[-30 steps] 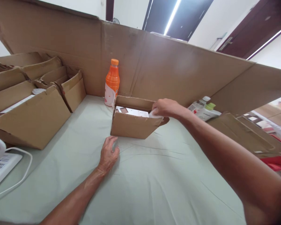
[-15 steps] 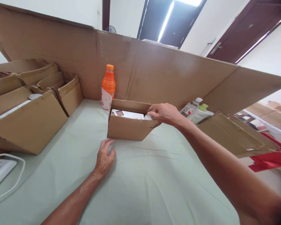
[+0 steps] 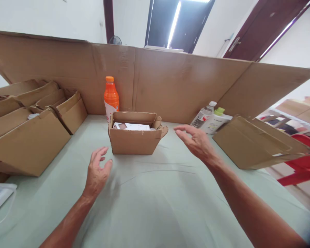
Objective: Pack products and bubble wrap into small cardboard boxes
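Observation:
A small cardboard box [image 3: 133, 142] with its top open stands on the pale green cloth [image 3: 144, 206]. Inside it lies a white carton [image 3: 133, 126], and beside that something clear or white shows only in part. My left hand [image 3: 96, 168] is raised just left of the box's front corner, fingers apart and holding nothing. To the right of the box, clear of its bent flap, my right hand [image 3: 195, 141] hovers with fingers stretched and nothing in them. Right behind the box stands an orange bottle [image 3: 111, 98].
Several cardboard boxes [image 3: 28, 141] crowd the left side. A clear bottle [image 3: 204, 115] and a white bottle with a green cap [image 3: 215, 122] lean near another box [image 3: 250, 141] on the right. A tall cardboard panel [image 3: 183, 86] runs along the back. At lower left is a white device [image 3: 1, 194].
My right hand has let go of the box's right end and moved off to the right. My left hand has lifted and shifted left, its fingers spreading. The view has turned slightly.

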The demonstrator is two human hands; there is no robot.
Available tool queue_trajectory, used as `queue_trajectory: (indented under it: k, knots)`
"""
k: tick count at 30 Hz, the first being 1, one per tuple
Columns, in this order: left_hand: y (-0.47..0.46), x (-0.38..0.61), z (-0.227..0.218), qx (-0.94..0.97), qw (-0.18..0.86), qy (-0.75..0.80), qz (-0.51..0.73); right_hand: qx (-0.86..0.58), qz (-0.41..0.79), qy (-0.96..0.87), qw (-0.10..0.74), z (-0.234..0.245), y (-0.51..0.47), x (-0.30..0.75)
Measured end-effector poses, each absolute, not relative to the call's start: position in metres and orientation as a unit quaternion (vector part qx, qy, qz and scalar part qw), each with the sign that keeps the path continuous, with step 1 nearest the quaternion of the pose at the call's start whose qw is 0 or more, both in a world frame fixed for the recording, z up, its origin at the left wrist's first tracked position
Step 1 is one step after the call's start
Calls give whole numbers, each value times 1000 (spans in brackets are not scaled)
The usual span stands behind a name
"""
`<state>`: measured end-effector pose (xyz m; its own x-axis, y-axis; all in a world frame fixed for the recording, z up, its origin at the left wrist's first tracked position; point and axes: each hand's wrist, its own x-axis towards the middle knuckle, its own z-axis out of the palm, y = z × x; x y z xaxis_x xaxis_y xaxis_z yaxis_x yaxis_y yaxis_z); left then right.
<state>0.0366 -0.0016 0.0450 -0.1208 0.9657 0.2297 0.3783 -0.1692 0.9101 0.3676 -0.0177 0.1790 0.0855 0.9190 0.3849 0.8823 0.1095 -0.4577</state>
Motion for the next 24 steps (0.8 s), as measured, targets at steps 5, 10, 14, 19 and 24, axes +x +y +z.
queue_trajectory:
  k: [5,10,14,19,24]
  knots:
    - [27,59,58,541,396,541,508,-646,260,-638,328,103,-1,364]
    - [24,67,52,529,413,532,516,-629,235,-660,339,69,-15,325]
    - [-10,19,51,514,434,537,509,-603,141,-709,337,52,-78,291]
    - [-59,-50,51,455,409,600,515,-549,176,-746,333,45,-113,243]
    - [-101,-67,39,414,372,640,530,-528,189,-757,334,41,-96,226]
